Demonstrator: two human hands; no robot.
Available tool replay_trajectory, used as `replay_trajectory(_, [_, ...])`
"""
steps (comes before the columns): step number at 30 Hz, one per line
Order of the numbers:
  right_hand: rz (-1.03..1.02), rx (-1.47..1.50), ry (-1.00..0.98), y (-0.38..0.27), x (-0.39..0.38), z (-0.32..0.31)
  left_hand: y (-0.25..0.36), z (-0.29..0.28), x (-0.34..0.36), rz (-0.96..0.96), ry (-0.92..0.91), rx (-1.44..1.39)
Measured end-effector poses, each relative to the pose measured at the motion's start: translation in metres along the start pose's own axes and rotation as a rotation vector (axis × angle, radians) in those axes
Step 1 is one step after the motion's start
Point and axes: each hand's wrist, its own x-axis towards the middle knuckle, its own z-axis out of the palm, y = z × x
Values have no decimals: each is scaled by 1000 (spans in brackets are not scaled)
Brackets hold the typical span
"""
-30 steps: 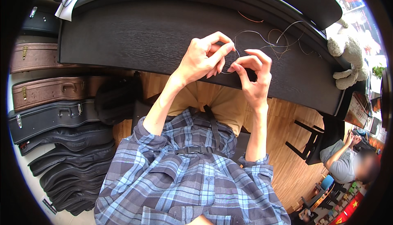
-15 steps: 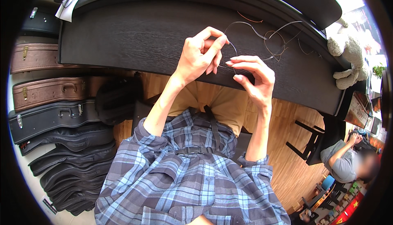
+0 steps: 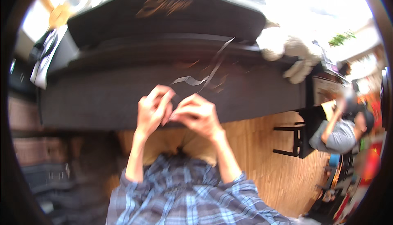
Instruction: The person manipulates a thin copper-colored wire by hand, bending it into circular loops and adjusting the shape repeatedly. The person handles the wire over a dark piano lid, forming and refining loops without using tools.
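Both my hands are raised close together over the near edge of a black piano-like lid [image 3: 106,90]. My left hand [image 3: 154,110] is closed in a pinch, thumb against forefinger. Its fingertips almost meet those of my right hand [image 3: 197,115], whose fingers are also pinched together. A thin silvery wire-like string [image 3: 190,80] runs out from between the fingers, curls above the lid and stretches away to the far right. Motion blur hides exactly where each hand grips it.
A pale plush toy [image 3: 301,63] sits at the lid's right end. White paper [image 3: 41,71] hangs at the left end. Blurred instrument cases [image 3: 45,176] are stacked on the left. A black stool [image 3: 288,141] and a seated person [image 3: 337,133] are on the right.
The view has tilted up, bringing the black upright panel into sight. My hands have drawn together, the right one moving in towards the left fingertips. The string still trails from them.
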Motion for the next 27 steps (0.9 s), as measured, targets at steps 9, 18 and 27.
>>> replay_trajectory(9, [50, 358, 205, 17, -26, -3, -12, -4, -4, -30, 44, -181])
replay_trajectory(18, [224, 862, 221, -8, -101, -40, -14, -9, -3, 10, 68, -315])
replay_trajectory(27, [208, 837, 486, 9, -185, -93, -17, -12, -5, 41, 137, -428])
